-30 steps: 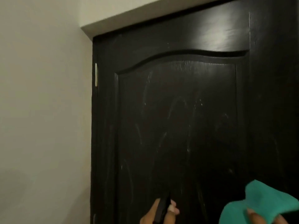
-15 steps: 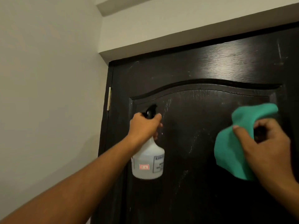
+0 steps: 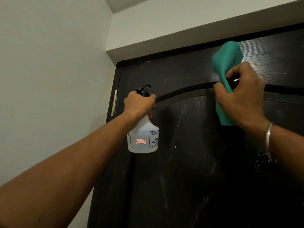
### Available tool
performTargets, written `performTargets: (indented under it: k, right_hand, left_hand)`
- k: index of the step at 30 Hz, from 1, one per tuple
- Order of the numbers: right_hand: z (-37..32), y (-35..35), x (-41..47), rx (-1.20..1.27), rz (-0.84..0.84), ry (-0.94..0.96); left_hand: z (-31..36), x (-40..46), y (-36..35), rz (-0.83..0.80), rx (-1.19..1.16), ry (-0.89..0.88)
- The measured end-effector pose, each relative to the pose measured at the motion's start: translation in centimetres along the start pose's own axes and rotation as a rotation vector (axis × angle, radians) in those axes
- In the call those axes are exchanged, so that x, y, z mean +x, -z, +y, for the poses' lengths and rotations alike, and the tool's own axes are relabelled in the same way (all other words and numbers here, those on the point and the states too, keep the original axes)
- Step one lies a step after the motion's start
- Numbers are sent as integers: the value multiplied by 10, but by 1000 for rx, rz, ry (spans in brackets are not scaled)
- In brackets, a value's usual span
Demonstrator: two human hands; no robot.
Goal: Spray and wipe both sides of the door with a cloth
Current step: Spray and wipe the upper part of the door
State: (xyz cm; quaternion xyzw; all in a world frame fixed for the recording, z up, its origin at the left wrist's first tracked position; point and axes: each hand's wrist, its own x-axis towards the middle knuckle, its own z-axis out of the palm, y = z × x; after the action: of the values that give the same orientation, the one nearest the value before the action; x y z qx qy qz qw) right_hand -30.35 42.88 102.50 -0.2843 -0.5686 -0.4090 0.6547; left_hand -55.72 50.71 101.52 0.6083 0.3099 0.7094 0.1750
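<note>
**Spray bottle and cloth raised at the top of a dark door**

The left hand (image 3: 139, 104) grips the neck of a translucent white spray bottle (image 3: 143, 137), fingers curled round it just under the black trigger head (image 3: 144, 90). The bottle hangs upright in front of the left side of the door (image 3: 189, 162), near the left end of the arched moulding (image 3: 181, 92); whether it touches the wood cannot be told.

Two labels show on the bottle. A small white sticker with a red border (image 3: 140, 141) reads "SP-2" in handwriting. To its right a larger printed label in a blue frame (image 3: 154, 139) is turned partly out of sight: the top line begins "KISSAN", below it "MUM" and "Max", and the rest is cut off.

The right hand (image 3: 241, 99) holds a bunched teal cloth (image 3: 226, 63), thumb and fingers pinching it in the middle. One end of the cloth stands up over the top rail of the door, and the other hangs below the palm against the panel. A thin metal bangle (image 3: 268, 139) sits on the right wrist.

The door is black with a visible wood grain, and pale streaks and droplets run down its panel. A pale hinge (image 3: 114, 102) shows on its left edge, beside a grey-white wall (image 3: 49, 79).
</note>
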Motion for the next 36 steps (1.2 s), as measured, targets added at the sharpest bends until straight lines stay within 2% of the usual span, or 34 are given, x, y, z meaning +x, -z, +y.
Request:
performTargets:
  k: [10,15,23,33,36]
  right_hand:
    - [-13,-30,4,-41,40,-7]
    - [-19,-15,14,6,125,-147]
    - [-17,28,20,-7,264,-367]
    - [-12,86,26,-113,269,-319]
    - [-6,104,29,-143,291,-322]
  left_hand:
    - [-20,40,24,41,66,-1]
    - [-16,40,21,7,38,-7]
    - [3,21,-26,-135,54,-31]
    - [43,-5,-87,-221,-58,-39]
    - [54,-12,-106,-296,-84,-42]
